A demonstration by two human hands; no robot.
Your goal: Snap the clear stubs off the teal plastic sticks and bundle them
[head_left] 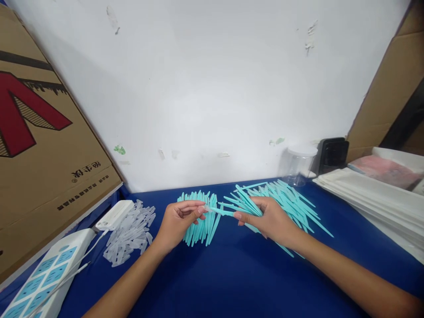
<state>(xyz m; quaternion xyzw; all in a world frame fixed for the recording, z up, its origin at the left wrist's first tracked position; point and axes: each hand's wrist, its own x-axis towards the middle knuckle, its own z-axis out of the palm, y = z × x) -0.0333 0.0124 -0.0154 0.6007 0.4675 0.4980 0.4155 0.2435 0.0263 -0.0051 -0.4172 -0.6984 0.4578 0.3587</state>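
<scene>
My left hand (182,221) is closed in a pinch on a small translucent plastic cap (208,208). The cap meets the end of a slim turquoise plastic stick (225,213); I cannot tell how far it is pushed on. My right hand (265,216) grips that stick between thumb and finger, along with a fanned bunch of similar sticks (247,201). Behind my left hand, a row of turquoise sticks (202,227) lies side by side. A loose heap of turquoise sticks (291,201) spreads beyond my right hand. Left of my left hand is a pile of translucent caps (130,234).
A white power strip (49,274) with a cable and a white adapter (115,214) lie at the left on the blue table (212,282). A cardboard box (66,145) stands behind them. At the right are a clear jar (300,165), a black container (332,155) and stacked white trays (374,198).
</scene>
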